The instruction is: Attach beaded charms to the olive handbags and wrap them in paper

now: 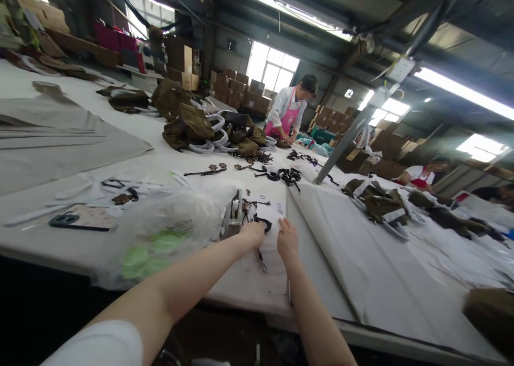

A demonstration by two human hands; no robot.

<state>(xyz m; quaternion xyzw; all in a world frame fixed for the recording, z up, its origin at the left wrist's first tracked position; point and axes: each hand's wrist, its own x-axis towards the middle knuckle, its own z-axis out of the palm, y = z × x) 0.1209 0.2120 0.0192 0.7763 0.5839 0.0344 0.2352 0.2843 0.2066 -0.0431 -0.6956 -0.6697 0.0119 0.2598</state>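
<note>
Both my arms stretch out over the white table. My left hand (254, 234) is curled next to a black looped strap (265, 225); its fingertips are hidden, so what it grips does not show. My right hand (288, 240) is pinched at the edge of a white sheet (270, 211) that bends up between the hands. Below my left hand, a short dark cord with a metal clip (262, 261) lies on the table. Small dark straps and chains (249, 205) lie just beyond. A clear tape dispenser (233, 210) stands left of my left hand.
A clear plastic bag with green pieces (160, 243) and a phone (82, 218) lie on the left. Olive bags (188, 127) are heaped farther back, near black straps (287, 174). A slanted metal post (349, 135) rises on the right. A co-worker in a pink apron (288, 114) stands across.
</note>
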